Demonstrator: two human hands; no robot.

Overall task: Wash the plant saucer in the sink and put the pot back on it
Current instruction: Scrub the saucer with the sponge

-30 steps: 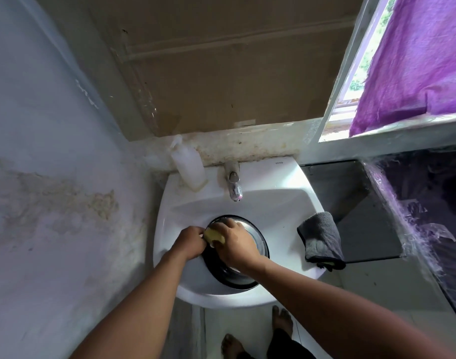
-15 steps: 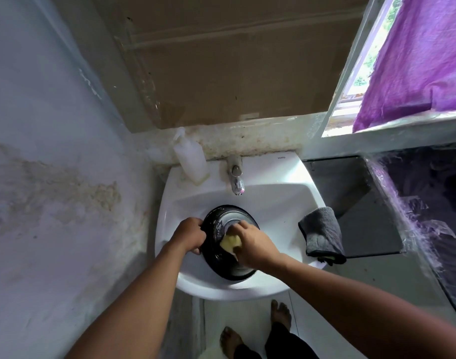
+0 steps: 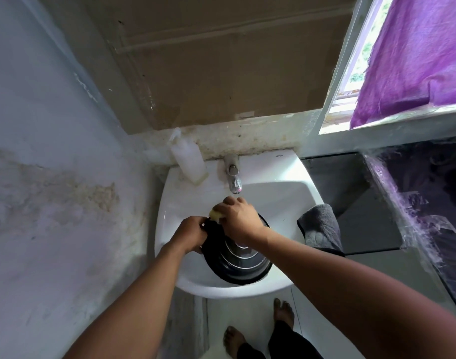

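Left hand (image 3: 189, 235) is gripping saucer (image 3: 243, 265) rim in sink (image 3: 286, 193); right hand (image 3: 238, 220), fingers curled pinching sponge (image 3: 216, 215), is scrubbing below tap (image 3: 234, 181). Best w/ firm rim hold, rotating.

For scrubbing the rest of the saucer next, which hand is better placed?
Right, probably. The right hand already grips the yellow sponge at the far rim of the black saucer, while the left hand grips the saucer's left edge, steadying it in the sink.
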